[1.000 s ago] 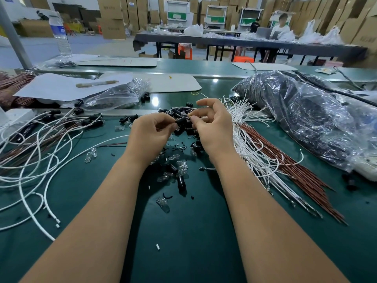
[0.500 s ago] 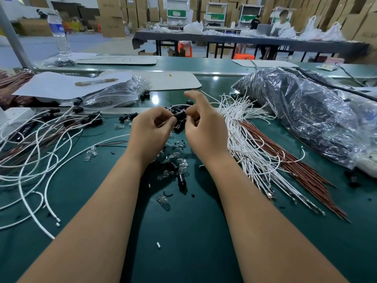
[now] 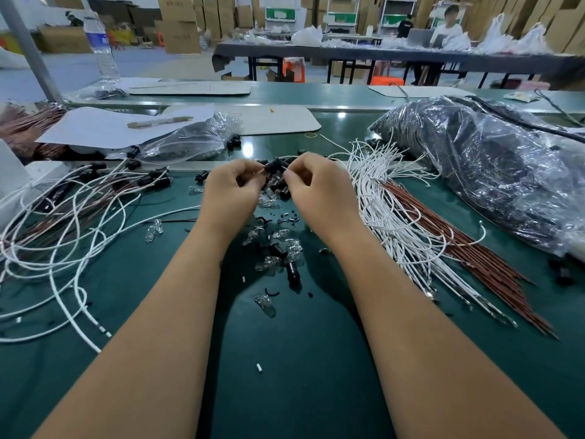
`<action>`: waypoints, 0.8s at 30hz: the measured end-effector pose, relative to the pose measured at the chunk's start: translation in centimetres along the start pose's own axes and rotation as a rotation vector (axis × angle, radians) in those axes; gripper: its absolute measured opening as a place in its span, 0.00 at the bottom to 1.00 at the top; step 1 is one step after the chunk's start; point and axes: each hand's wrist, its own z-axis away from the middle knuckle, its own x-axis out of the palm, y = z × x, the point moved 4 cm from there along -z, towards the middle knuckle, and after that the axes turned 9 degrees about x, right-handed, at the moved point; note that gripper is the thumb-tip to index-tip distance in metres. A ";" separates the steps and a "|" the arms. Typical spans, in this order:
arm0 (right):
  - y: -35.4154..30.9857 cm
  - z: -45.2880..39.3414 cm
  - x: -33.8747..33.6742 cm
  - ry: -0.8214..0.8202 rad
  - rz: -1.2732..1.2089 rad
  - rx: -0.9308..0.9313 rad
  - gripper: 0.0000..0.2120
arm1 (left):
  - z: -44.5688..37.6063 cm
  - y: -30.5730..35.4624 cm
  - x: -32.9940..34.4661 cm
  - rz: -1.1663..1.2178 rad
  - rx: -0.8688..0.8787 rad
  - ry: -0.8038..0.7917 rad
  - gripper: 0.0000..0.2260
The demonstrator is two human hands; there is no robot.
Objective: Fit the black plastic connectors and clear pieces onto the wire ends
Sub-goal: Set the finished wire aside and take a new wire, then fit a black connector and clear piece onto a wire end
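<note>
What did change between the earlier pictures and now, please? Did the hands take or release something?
Little changed. The left hand and the right hand still pinch the same black connector between them; the right hand's raised fingers have curled down. Nothing was taken or released. The loose clear pieces, the white wires, the brown wires and the plastic bag lie as before on the green table.

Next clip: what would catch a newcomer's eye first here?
At centre, the left hand and right hand pinch a small black plastic connector above a scatter of black and clear pieces. Loose white wires fan out to the right on the green table, beside a large crinkled plastic bag.
</note>
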 end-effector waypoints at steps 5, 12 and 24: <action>-1.0 0.9 2.2 -0.460 0.087 -0.100 0.04 | -0.4 -1.4 -1.4 -0.029 -0.110 0.176 0.04; -0.7 1.1 3.3 -0.527 0.187 -0.146 0.05 | -0.4 -1.3 -0.9 -0.029 -0.093 0.126 0.02; 2.3 -0.5 0.0 -0.146 -0.751 0.327 0.04 | 0.0 -0.7 0.8 0.308 -0.131 -0.154 0.09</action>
